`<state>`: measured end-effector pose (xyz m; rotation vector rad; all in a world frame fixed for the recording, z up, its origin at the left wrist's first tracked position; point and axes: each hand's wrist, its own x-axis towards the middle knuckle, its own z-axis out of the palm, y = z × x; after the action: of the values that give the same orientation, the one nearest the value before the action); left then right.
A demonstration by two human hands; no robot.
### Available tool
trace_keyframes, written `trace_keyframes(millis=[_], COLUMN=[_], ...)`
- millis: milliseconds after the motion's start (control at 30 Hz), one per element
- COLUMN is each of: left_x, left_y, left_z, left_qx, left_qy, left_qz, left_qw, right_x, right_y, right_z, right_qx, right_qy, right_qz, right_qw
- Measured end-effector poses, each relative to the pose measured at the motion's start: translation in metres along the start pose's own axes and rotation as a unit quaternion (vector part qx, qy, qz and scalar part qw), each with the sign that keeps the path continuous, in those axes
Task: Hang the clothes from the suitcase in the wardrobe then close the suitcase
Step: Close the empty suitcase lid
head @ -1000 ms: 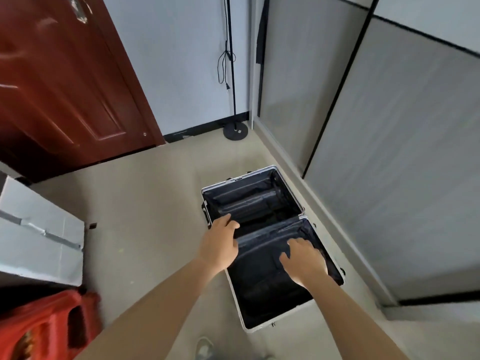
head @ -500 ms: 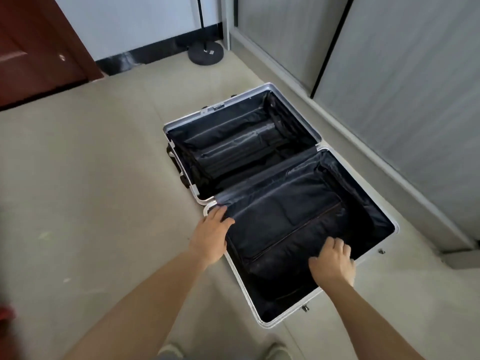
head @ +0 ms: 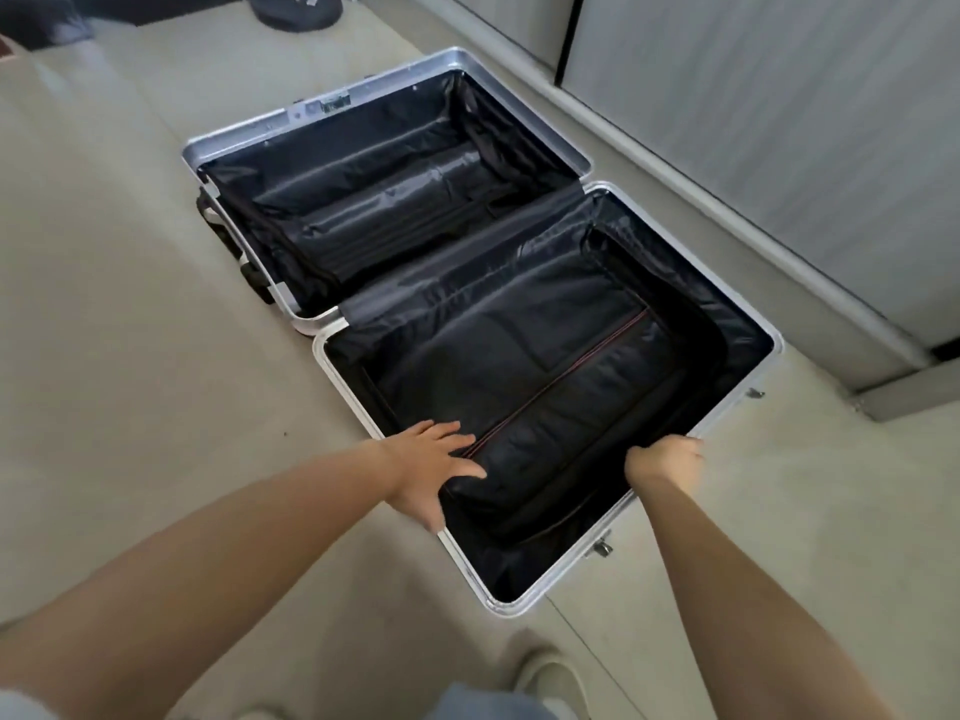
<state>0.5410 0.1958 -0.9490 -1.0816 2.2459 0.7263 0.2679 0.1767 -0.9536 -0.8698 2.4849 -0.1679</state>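
**Floor (head: 130, 356) by wardrobe (head: 779, 148): case (head: 501, 608) open flat**

No loose clothes visible; near half shows only black liner (head: 519, 366). My L hand (head: 428, 459) flat, fingers spread on liner; R hand (head: 662, 459) curled over near rim. Hanging prob done, closing left.

Beige floor (head: 130, 356) w/ round blk stand base (head: 296, 13) at top, pale shoe (head: 545, 672) at btm.

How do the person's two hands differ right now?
The left hand lies flat, fingers spread, on the dark fabric inside the suitcase; the right hand curls over its silver rim. The left hand is at the near half's left side, the right hand at its right. Both touch the near half.
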Motion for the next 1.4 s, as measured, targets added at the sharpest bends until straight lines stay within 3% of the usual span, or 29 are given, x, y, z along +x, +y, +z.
trace_keyframes(millis=[100,167,233,333,433,567,700,800,967,1067,1233,1300,1400], left_x=[-0.004,-0.007,-0.011,-0.028,-0.042,-0.082,-0.142,-0.189,-0.231,-0.242,-0.251,-0.251,-0.244], left_y=[0.016,0.018,0.018,0.019,0.024,0.033,0.012,-0.025,-0.079,-0.105,-0.143,-0.160,-0.191], left_z=[-0.021,-0.048,-0.076,-0.117,-0.145,-0.189,-0.227,-0.239,-0.259,-0.270,-0.282,-0.285,-0.279], left_qx=[-0.059,-0.189,-0.301,-0.330,-0.377,-0.536,-0.655,-0.688,-0.657,-0.639,-0.618,-0.613,-0.599], left_qy=[-0.074,-0.121,-0.101,-0.034,-0.022,-0.005,0.178,0.248,0.305,0.360,0.388,0.428,0.528], left_qz=[-0.005,-0.043,-0.053,-0.032,-0.031,0.024,0.043,0.038,-0.021,-0.057,-0.099,-0.121,-0.172], left_qw=[0.995,0.973,0.947,0.943,0.925,0.844,0.733,0.681,0.689,0.678,0.677,0.653,0.577], right_x=[0.000,0.000,-0.003,-0.015,-0.028,-0.055,-0.098,-0.129,-0.158,-0.174,-0.192,-0.195,-0.186], right_y=[-0.005,-0.013,-0.022,-0.044,-0.078,-0.153,-0.240,-0.290,-0.332,-0.342,-0.328,-0.316,-0.308], right_z=[-0.027,-0.052,-0.076,-0.114,-0.153,-0.207,-0.235,-0.236,-0.216,-0.192,-0.154,-0.131,-0.084], right_qx=[0.073,0.136,0.167,0.168,0.168,0.179,0.204,0.192,0.258,0.241,0.271,0.222,0.089], right_qy=[0.030,0.046,0.066,0.087,0.119,0.128,0.141,0.152,0.121,0.114,0.174,0.180,0.135], right_qz=[0.013,0.016,0.013,-0.029,-0.079,-0.183,-0.286,-0.354,-0.434,-0.545,-0.670,-0.722,-0.754], right_qw=[0.997,0.990,0.984,0.981,0.975,0.958,0.925,0.903,0.854,0.795,0.669,0.631,0.636])
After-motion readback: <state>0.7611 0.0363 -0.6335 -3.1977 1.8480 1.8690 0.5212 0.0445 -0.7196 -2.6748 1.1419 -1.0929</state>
